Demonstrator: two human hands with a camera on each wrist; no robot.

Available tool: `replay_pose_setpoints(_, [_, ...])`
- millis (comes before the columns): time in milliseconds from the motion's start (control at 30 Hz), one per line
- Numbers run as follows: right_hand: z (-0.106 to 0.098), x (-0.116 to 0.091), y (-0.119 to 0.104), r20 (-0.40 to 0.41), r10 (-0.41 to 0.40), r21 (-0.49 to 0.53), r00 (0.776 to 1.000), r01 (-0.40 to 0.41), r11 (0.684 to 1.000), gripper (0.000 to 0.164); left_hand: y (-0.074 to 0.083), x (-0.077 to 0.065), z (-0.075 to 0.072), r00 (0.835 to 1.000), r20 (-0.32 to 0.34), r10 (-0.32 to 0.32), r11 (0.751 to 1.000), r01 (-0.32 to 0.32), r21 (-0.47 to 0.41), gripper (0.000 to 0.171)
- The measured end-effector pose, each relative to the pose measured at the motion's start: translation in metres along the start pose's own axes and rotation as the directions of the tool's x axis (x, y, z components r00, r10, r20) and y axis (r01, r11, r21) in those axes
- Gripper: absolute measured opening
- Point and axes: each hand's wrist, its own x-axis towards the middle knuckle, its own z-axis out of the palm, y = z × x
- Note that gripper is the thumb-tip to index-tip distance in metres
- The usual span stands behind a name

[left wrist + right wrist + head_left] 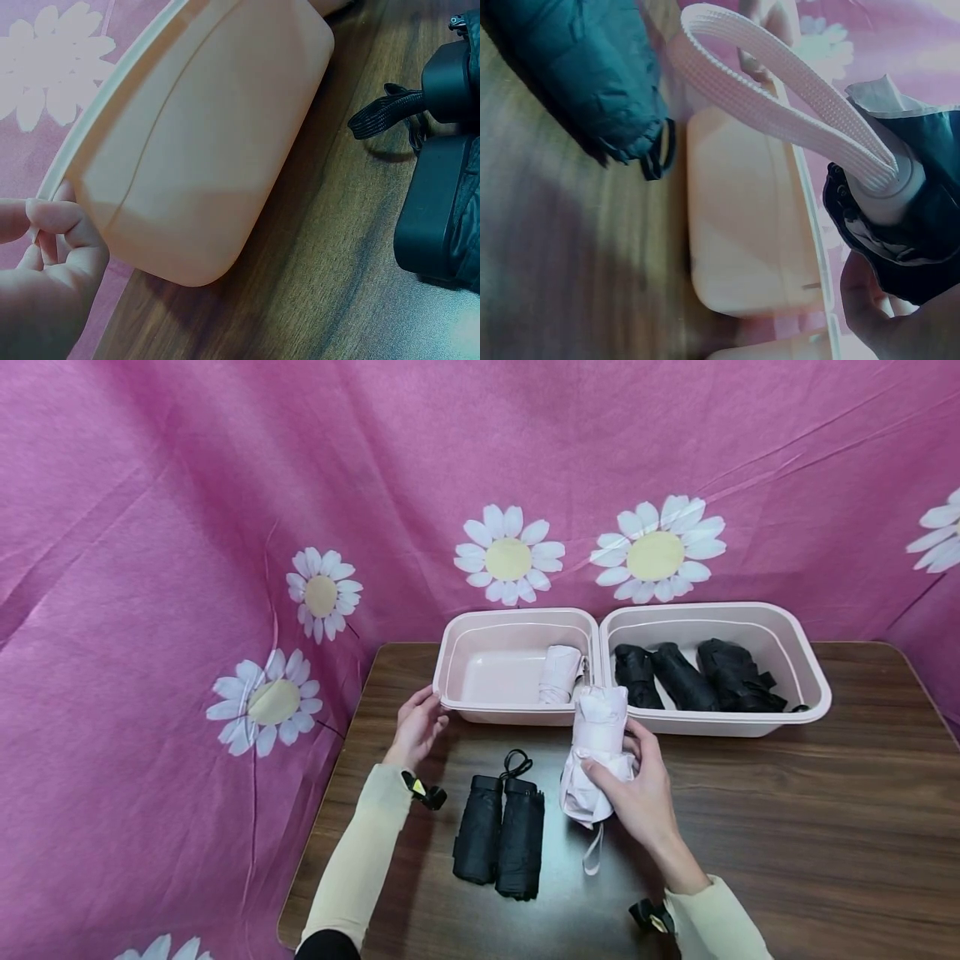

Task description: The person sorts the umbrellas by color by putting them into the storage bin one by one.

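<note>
The pale umbrella (597, 735) is folded and stands slightly right of and below the middle of the head view, its upper end overlapping the near rims of the left tub (487, 677) and right tub (720, 723); whether it touches them I cannot tell. The right hand (651, 789) grasps its lower half, thumb across the front, with the wrist strap (593, 853) dangling below. The left hand (417, 727) pinches the left tub's rim between thumb and fingers, at the left of that tub. The umbrella is probably light, with soft, perhaps slippery cloth bunched around a stiffer core, and hardly fragile. Loose folds could slide under a fingertip hold, so the wrapped middle looks the surest place to grip; the solid handle end (889, 191), at the right of the right wrist view, should be firm too.
</note>
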Motion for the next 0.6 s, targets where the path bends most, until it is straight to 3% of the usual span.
replay_pose_setpoints(600, [-0.012, 0.018, -0.021, -0.035, -0.069, 0.083, 0.997, 0.071, 0.994, 0.074, 0.002, -0.001, 0.0, 1.0, 0.007, -0.009, 1.0, 0.009, -0.004, 0.039])
